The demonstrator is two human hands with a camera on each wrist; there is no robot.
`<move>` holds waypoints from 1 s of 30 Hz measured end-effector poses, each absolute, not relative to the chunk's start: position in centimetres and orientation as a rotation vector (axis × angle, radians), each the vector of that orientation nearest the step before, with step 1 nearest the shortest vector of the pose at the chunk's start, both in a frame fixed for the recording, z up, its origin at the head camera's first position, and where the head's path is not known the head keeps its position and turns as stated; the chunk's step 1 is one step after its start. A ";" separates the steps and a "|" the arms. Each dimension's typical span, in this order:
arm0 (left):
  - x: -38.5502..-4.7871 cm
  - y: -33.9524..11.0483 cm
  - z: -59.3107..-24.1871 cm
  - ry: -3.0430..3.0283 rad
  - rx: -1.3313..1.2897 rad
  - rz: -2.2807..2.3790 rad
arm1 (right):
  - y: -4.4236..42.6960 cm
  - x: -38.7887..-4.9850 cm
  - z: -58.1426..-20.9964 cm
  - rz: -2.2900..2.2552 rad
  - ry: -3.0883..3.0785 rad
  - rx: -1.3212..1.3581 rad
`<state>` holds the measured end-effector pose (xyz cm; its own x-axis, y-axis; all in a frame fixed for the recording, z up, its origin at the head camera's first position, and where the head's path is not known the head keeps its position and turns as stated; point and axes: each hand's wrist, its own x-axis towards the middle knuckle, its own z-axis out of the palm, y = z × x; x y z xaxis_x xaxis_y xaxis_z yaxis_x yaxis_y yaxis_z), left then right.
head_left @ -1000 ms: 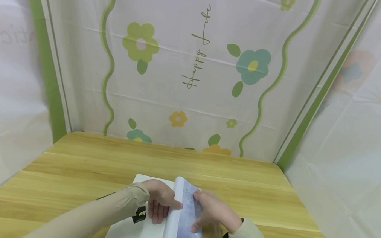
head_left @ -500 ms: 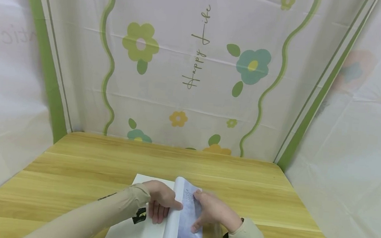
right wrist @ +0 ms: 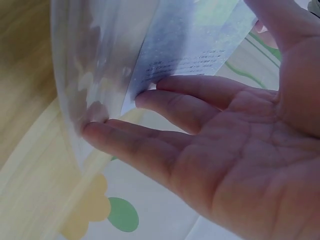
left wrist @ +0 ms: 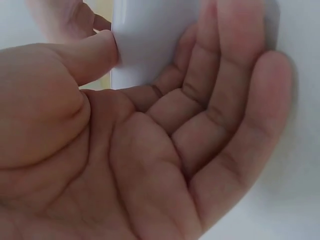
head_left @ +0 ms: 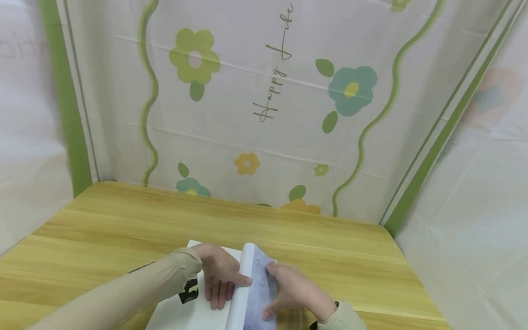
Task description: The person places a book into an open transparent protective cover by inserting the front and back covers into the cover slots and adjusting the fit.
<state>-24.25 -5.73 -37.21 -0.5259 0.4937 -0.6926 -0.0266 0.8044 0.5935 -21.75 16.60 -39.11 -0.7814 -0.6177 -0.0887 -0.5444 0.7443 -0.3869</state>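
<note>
An open book [head_left: 189,316] lies on the table's near part, its cover [head_left: 238,309] bent up in a white curve with a bluish printed flap [head_left: 259,301] to the right. My left hand [head_left: 221,271] rests on the white page, palm partly visible. Its thumb lies across the curved cover, the other fingers loosely bent beside it. At the flap's right side, my right hand [head_left: 297,293] touches the flap with thumb and fingertips. In the right wrist view, its fairly straight fingers meet the flap's edge and a clear plastic sheet [right wrist: 80,80]. The cover's underside is hidden.
The wooden table [head_left: 111,235] extends to a white cloth backdrop [head_left: 230,115] printed with flowers. White cloth side walls [head_left: 490,221] with green bands stand left and right.
My left wrist has shifted slightly left, its thumb still across the cover. The flap's lower part has moved a little left. My right hand has stayed nearly in place.
</note>
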 end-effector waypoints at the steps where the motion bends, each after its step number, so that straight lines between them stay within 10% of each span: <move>1: -24.3 -5.7 -37.2 2.039 0.344 0.678 | 16.6 -21.7 -39.1 -0.513 2.735 -0.922; 30: -22.8 -3.9 -36.5 2.272 0.288 0.500 | 16.7 -21.8 -39.1 -0.441 2.795 -0.957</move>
